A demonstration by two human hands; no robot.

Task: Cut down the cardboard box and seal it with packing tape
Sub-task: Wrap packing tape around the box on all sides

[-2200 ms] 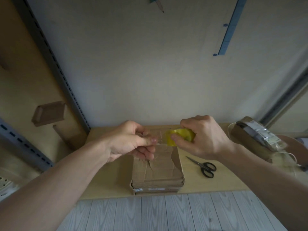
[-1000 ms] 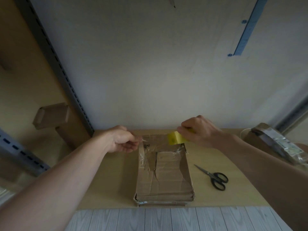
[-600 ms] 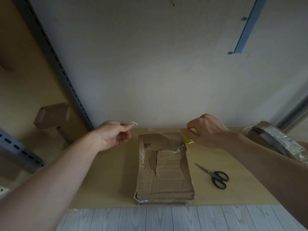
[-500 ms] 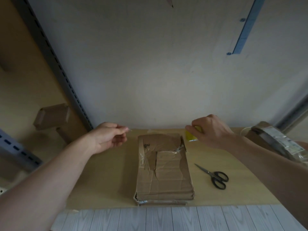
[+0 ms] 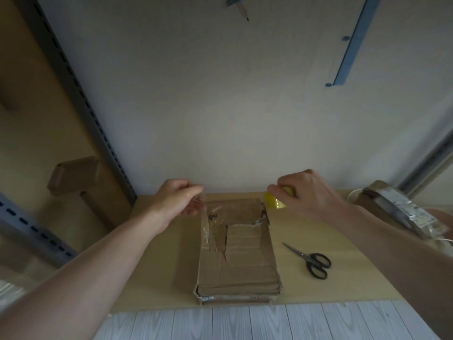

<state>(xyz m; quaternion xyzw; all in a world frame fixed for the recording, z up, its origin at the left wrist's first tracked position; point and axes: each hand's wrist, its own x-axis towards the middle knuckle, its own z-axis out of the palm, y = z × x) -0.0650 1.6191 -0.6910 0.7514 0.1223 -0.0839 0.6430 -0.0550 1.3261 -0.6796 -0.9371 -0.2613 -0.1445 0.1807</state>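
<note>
Since half a second earlier, the left hand [image 5: 179, 200] had drawn in from farther left to the far left corner of the cardboard box [image 5: 237, 249], while the right hand [image 5: 308, 195] had stayed just beyond the box's far right corner.

Seen from the head camera, the box lay flattened on the table [image 5: 152, 278], its long side running away from the person, with torn paper and old clear film on top. The left thumb and forefinger pinched the end of a clear tape strip [image 5: 204, 204] above the box's far left corner. The strip was faint, and whether it touched the cardboard could not be told. The right hand's fingers were curled round a yellow tape roll [image 5: 275, 202], which hung just past the box's far right corner. Black-handled scissors [image 5: 310, 260] lay closed on the table to the right of the box, apart from it. Farther right of the box sat a wrapped package [image 5: 397, 209]. Left of the box, beyond the table, a metal shelf upright [image 5: 81, 94] rose.
</note>
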